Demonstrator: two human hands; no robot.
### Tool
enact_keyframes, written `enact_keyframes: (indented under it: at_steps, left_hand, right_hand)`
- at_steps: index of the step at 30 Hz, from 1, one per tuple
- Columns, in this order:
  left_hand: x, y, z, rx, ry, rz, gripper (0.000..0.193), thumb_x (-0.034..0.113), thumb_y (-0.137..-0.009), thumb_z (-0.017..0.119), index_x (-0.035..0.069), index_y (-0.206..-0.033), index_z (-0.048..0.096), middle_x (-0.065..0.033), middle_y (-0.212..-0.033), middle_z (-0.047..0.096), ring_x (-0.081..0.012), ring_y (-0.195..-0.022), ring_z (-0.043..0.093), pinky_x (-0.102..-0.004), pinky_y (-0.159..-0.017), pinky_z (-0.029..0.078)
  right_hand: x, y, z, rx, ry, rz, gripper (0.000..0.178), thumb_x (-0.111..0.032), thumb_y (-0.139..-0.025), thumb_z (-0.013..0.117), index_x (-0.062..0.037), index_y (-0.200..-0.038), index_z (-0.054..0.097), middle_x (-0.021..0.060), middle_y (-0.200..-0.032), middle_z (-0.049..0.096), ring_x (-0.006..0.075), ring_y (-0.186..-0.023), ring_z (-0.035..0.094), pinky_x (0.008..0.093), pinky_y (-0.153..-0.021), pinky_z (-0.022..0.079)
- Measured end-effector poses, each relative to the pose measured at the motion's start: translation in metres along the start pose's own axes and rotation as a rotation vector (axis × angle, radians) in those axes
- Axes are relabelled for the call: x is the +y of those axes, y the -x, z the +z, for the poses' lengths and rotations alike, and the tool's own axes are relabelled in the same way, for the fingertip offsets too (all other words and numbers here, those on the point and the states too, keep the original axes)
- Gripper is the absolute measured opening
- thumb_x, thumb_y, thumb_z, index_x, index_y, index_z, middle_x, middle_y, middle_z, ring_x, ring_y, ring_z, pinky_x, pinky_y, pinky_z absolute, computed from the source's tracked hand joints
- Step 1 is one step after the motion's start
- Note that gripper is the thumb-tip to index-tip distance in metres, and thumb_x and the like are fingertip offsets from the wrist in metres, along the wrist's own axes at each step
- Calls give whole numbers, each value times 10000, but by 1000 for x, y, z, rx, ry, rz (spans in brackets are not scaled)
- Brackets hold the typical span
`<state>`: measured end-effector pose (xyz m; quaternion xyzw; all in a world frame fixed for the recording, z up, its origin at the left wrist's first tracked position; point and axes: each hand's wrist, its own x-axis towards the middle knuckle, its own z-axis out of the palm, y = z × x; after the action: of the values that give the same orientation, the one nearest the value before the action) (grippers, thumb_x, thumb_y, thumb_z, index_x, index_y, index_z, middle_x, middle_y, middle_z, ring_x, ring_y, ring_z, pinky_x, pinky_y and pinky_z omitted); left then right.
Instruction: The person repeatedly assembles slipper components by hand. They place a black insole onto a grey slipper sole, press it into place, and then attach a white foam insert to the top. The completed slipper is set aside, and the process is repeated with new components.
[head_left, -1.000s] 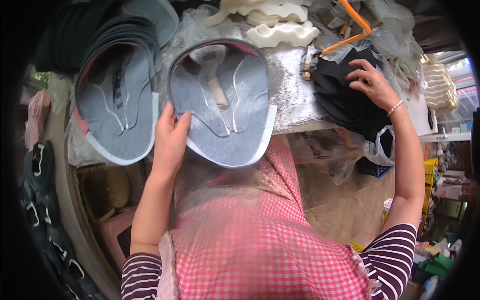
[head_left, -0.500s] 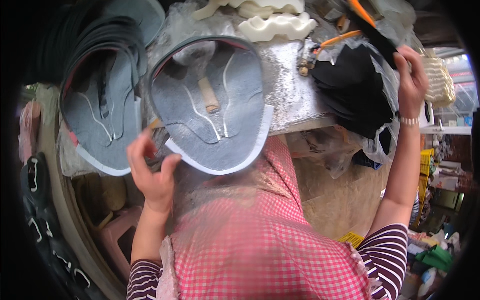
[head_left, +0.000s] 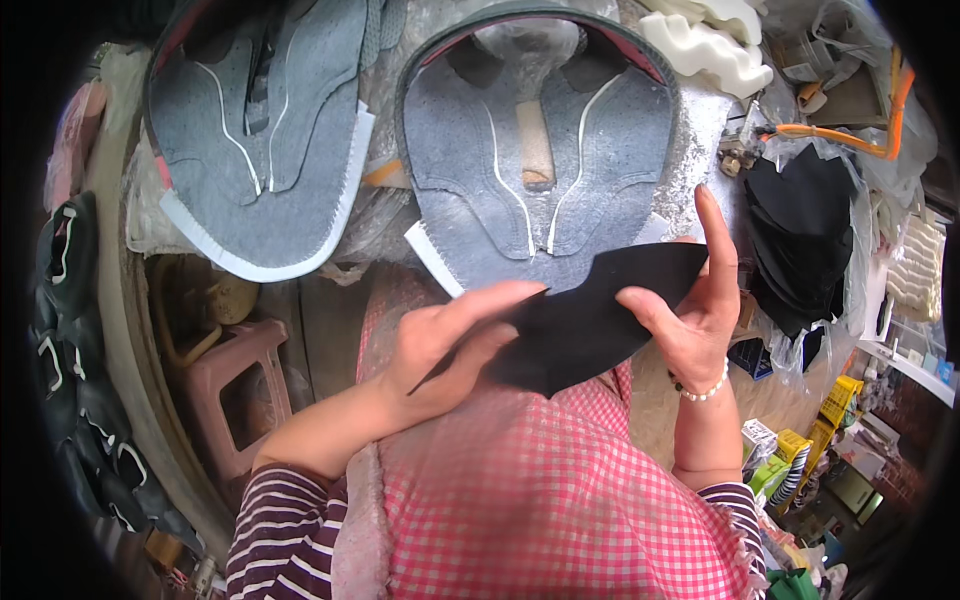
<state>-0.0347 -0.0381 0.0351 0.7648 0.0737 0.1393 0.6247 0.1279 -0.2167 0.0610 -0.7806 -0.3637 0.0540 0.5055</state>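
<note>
Holding a black cut piece between them, the left hand and right hand each pinch one end, above a grey shoe upper.

Black cut piece; 2 grey shoe uppers, white-lined, 1 edged red and green; pink-and-white checked apron; maroon-and-white striped sleeves; black stack; orange hose; pink stool.
</note>
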Motion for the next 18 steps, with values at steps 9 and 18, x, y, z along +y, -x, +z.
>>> enact_keyframes:
  at_steps: [9,18]
  left_hand:
    - [-47,-40,1,426,-413,185,268,-2,-747,711,-74,-953,555,-148,-967,525,-258,-807,535,-317,-693,445]
    - [-46,-47,5,414,-423,115,203,6,-755,692,-59,-901,565,-128,-971,522,-244,-852,528,-319,-739,435]
  right_hand:
    - [43,-25,38,-5,301,-301,220,65,-751,684,-41,-944,682,79,-781,665,203,-628,619,288,-558,473]
    - [51,-21,47,43,369,-240,214,38,-752,694,-63,-942,695,49,-845,694,163,-559,576,263,-526,449]
